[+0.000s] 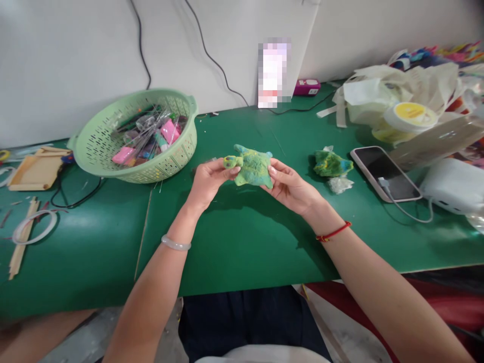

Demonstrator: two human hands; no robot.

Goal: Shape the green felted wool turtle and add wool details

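A green, yellow and blue turtle figure (254,168) is held above the green table, its head pointing left. My left hand (209,182) pinches it near the head and left edge. On its right edge, the thumb and fingers of my right hand (289,185) are closed around it. A second lump of similar green, yellow and blue material (331,164) lies on the table to the right, with crumpled clear plastic (340,184) at its lower edge.
A green basket (151,169) with packets stands back left. Farther left are a wooden tray (36,171), sticks and a white ring (35,227). On the right lie a phone (385,173) with a cable, a white device (454,184), a yellow-lidded tub (414,116) and bags.
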